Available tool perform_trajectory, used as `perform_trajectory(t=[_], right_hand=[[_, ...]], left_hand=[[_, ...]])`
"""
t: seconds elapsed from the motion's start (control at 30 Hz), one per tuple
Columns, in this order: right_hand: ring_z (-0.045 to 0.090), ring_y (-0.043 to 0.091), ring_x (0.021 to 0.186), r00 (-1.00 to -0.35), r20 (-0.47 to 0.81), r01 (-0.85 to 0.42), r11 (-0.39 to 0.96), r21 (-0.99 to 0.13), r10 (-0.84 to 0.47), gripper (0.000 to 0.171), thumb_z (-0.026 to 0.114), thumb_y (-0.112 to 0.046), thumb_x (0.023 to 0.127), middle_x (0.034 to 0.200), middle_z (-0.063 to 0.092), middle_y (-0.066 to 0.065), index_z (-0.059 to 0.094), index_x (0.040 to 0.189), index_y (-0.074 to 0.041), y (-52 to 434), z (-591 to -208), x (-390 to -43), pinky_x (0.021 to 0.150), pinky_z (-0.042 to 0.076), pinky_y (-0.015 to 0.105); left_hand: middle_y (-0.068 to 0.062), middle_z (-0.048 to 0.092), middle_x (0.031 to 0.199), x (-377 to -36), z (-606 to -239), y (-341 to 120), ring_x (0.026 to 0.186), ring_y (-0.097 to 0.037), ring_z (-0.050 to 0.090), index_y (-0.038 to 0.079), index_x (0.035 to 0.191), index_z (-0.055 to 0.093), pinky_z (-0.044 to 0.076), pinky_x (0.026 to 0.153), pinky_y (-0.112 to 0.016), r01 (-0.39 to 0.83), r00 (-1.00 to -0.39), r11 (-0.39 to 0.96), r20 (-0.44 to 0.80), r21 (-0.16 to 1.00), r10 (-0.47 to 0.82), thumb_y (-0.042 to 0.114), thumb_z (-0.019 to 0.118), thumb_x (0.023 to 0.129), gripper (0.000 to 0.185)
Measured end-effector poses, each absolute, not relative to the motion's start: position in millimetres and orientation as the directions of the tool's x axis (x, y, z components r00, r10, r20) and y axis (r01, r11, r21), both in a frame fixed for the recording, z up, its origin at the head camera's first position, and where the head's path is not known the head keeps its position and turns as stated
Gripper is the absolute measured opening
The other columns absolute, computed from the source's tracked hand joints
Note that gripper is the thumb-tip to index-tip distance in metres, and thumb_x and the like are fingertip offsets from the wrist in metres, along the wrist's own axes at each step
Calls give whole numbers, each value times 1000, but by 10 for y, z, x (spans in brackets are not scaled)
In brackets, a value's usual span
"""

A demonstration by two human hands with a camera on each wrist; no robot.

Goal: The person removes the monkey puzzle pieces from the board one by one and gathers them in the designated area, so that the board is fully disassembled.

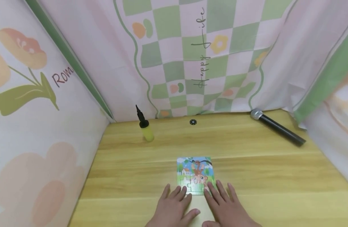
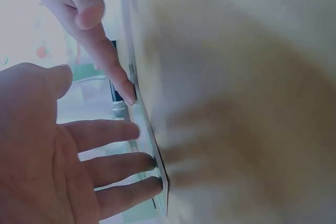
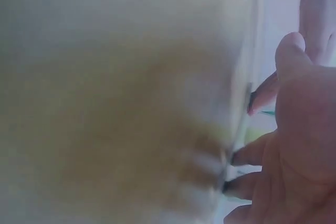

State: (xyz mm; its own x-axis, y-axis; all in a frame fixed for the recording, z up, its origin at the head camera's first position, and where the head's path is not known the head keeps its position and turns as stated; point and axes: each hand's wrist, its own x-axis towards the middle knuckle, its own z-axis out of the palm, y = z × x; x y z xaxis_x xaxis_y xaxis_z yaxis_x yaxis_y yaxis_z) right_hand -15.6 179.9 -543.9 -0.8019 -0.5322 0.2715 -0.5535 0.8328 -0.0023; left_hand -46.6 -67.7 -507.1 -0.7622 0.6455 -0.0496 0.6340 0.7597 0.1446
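The person's left hand (image 1: 174, 208) and right hand (image 1: 226, 206) lie flat on the wooden table (image 1: 276, 164), side by side at its near edge, w/ fingers straight and slightly spread; nothing is pinched or curled round. Fingertips of both hands touch the near edge of a small jigsaw puzzle (image 1: 195, 171), a square picture of a monkey w/ a house and greenery, lying flat approx. mid-table just ahead of the hands. Left fingertips meet its near-left corner, right fingers overlap its near-right corner, probably to keep the thin board from sliding while the pieces are pressed level. In the left wrist view the left hand's fingers (image 2: 123, 166) reach the puzzle's thin edge (image 2: 157, 169), and the right hand's forefinger comes down on it from above; in the right wrist view the fingertips (image 3: 236, 157) likewise press at the table surface, though that frame is too blurred for more. Well apart, near the back cloth wall: a yellow hand pump (image 1: 145, 127) w/ black nozzle at left, a small black disc (image 1: 193, 122) in the middle, and a black microphone (image 1: 277, 126) lying on its side at right.
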Motion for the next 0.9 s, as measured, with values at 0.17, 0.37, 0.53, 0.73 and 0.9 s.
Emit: perform_trajectory(t=[0.17, 0.37, 0.53, 0.73, 0.9], right_hand=[[21, 52, 145, -871, 170, -484, 865, -134, -461, 90, 52, -75, 89, 160, 28, 26, 51, 149, -7, 1832, -5054, -416, 114, 4, 69], [49, 48, 129, -868, 245, -482, 853, -200, -432, 54, 75, -38, 92, 142, 52, 28, 64, 133, -5, 2060, -4899, -1111, 103, 39, 66], [51, 47, 125, -863, 188, -504, 827, -251, -469, 35, 76, -26, 92, 135, 55, 29, 72, 118, -4, 2083, -4961, -1400, 97, 45, 64], [51, 48, 124, -862, 202, -501, 842, -202, -465, 28, 77, -25, 90, 132, 57, 29, 74, 109, -4, 2032, -5030, -1444, 98, 45, 64], [53, 49, 120, -857, 225, -507, 834, -215, -463, 25, 77, -21, 90, 129, 58, 30, 74, 106, -3, 1994, -5028, -1427, 95, 47, 64]], left_hand=[[-4, 53, 149, -675, -5041, -615, 132, -30, 52, 25, 137, 64, 29, 111, -65, 636, -772, 767, 97, 90, 628, 64, 42, 101, 58], [-9, 44, 156, -1005, -5046, -420, 139, -38, 43, 30, 148, 54, 30, 110, -66, 636, -772, 766, 67, 93, 632, 70, 57, 92, 69], [-12, 19, 167, -1109, -5061, -269, 147, -47, 23, 39, 159, 31, 23, 107, -75, 660, -736, 746, -125, 88, 665, 89, 42, 81, 94], [-17, 10, 168, -1062, -5072, -168, 148, -50, 15, 49, 158, 24, 18, 105, -79, 669, -720, 743, -218, 32, 658, 99, 32, 71, 100], [-23, 14, 165, -1073, -5100, -176, 149, -47, 17, 52, 156, 24, 18, 111, -72, 657, -736, 753, -209, 6, 644, 99, 36, 68, 101]])
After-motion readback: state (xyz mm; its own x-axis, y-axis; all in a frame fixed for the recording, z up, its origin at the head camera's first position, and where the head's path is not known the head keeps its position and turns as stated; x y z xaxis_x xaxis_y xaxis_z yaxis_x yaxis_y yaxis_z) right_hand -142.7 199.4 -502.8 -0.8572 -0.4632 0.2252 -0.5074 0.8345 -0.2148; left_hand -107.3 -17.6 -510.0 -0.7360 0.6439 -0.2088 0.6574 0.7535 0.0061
